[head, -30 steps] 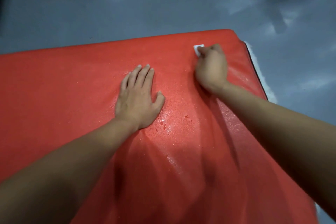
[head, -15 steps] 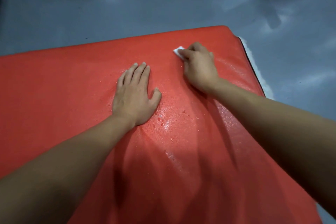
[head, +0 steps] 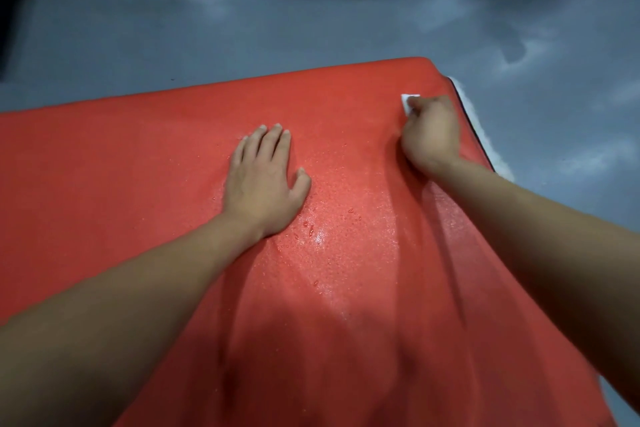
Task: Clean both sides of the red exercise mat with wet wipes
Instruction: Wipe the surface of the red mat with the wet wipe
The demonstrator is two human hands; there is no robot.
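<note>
Near the far right corner of the red exercise mat point(head: 145, 163), the right hand point(head: 431, 133) clamps a wet wipe point(head: 408, 101) to scrub. The left hand point(head: 265, 180) lies flat, fingers straight, probably steadying the mat.

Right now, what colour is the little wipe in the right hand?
White. The wet wipe peeks out from the right hand, seen in the head view.

We see a dim, cool-toned view, light falling from above and behind us, our arms casting soft shadows down the red mat point(head: 138, 166) toward 6 o'clock, wet glare at centre, murky floor point(head: 311, 31), wide-angle bending at the edges.
</note>
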